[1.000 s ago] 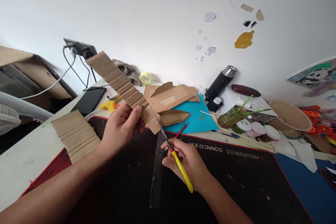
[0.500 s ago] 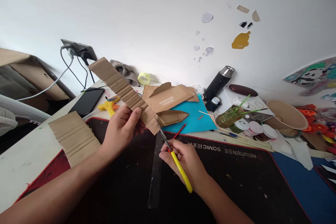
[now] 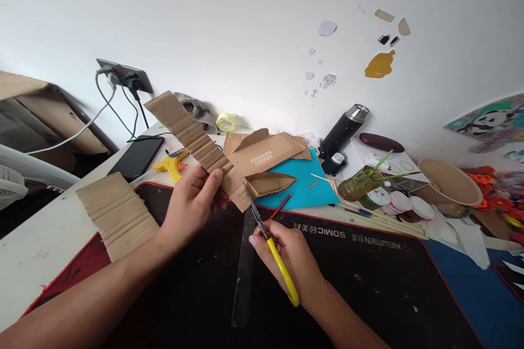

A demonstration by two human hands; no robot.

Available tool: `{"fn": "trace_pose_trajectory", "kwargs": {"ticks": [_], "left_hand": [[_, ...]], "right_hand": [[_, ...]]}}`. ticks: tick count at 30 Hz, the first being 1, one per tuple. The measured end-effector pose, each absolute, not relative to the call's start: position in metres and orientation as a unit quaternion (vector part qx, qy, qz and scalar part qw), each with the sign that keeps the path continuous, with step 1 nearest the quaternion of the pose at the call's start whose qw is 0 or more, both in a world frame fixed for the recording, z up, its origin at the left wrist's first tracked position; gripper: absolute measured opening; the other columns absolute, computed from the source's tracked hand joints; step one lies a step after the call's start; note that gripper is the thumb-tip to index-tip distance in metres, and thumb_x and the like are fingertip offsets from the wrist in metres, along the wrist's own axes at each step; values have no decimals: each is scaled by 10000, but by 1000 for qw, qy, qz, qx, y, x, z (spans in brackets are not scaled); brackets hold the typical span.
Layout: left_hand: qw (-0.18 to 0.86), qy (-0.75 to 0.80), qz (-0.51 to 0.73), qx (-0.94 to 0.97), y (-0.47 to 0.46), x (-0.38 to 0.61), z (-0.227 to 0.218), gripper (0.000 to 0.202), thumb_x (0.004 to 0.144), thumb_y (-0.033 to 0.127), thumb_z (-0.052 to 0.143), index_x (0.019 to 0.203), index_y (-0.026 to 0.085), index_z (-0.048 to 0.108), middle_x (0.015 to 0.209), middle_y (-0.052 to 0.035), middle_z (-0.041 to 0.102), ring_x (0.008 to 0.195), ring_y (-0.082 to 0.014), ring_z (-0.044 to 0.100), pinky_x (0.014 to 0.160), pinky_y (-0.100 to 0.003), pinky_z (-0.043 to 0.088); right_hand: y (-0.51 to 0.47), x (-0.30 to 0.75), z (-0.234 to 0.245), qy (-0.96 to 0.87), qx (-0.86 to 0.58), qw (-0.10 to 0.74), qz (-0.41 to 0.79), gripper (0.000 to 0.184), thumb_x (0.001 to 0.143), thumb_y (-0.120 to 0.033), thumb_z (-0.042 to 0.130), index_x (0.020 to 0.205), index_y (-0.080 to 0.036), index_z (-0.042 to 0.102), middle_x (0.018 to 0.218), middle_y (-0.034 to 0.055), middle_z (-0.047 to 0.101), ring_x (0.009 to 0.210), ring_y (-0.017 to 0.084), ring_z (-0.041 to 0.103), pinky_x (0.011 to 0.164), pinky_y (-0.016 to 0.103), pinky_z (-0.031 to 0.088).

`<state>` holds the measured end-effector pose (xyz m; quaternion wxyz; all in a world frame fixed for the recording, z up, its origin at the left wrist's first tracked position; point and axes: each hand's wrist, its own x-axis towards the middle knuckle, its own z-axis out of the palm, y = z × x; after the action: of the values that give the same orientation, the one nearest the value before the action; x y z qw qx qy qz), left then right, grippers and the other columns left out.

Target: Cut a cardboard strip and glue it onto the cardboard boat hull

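Observation:
Pinched between the thumb and fingers of my left hand (image 3: 196,193) is a long strip of corrugated cardboard (image 3: 192,133), tilted from upper left to lower right. My right hand (image 3: 290,253) grips yellow-handled scissors (image 3: 282,270), whose blades meet the strip's lower right end. Below the hands a clear ruler (image 3: 242,278) lies on the black desk mat (image 3: 184,294). Just behind the blades are a red pencil (image 3: 280,205) and a leaf-shaped cardboard piece (image 3: 272,182). Another ridged cardboard piece (image 3: 117,215) rests left of my left forearm.
Behind the strip lie a yellow glue gun (image 3: 172,164), a black phone (image 3: 137,155) and printed cardboard (image 3: 266,152) on a blue sheet (image 3: 305,174). At the right stand a black thermos (image 3: 343,130), a jar with green sticks (image 3: 354,185), paint pots (image 3: 397,202) and a beige bowl (image 3: 450,180).
The view has shifted slightly. Both hands keep their holds, and the scissor blades still sit at the lower end of the cardboard strip.

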<state>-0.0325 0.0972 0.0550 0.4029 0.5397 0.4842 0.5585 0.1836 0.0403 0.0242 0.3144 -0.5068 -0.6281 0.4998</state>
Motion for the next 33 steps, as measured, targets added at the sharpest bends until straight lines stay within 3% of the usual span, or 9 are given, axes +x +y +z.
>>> {"fn": "trace_pose_trajectory", "kwargs": {"ticks": [10, 15, 19, 26, 33], "left_hand": [[403, 495, 550, 538, 96, -31, 55, 302, 1026, 422, 651, 806, 247, 541, 530, 13, 661, 433, -153, 598, 415, -240, 454], [402, 499, 549, 537, 96, -32, 55, 307, 1032, 416, 649, 802, 244, 539, 535, 12, 661, 440, -153, 607, 423, -239, 460], [401, 490, 551, 544, 96, -33, 55, 322, 1032, 442, 662, 806, 241, 550, 537, 17, 659, 438, -150, 607, 419, -238, 456], [394, 487, 561, 542, 95, -35, 58, 344, 1026, 477, 694, 814, 239, 564, 544, 21, 659, 427, -145, 597, 399, -239, 433], [388, 480, 563, 549, 94, -37, 62, 367, 1029, 495, 706, 811, 234, 569, 544, 34, 648, 431, -136, 605, 407, -229, 438]], "right_hand": [[37, 177, 20, -634, -541, 310, 457, 352, 975, -537, 721, 851, -210, 682, 693, 13, 621, 597, 155, 530, 567, 260, 423], [38, 179, 22, -615, -517, 319, 503, 319, 954, -500, 777, 870, -207, 681, 726, 8, 651, 637, 159, 597, 601, 245, 470], [39, 186, 20, -605, -492, 303, 548, 358, 967, -551, 786, 915, -212, 683, 660, -37, 582, 522, 122, 534, 514, 230, 423], [40, 190, 24, -582, -456, 295, 605, 607, 843, -735, 879, 1082, -200, 718, 699, -25, 649, 637, 162, 636, 643, 275, 516], [41, 192, 35, -578, -439, 269, 633, 756, 744, -821, 909, 1157, -225, 695, 889, 58, 802, 796, 235, 767, 748, 325, 598]]}}
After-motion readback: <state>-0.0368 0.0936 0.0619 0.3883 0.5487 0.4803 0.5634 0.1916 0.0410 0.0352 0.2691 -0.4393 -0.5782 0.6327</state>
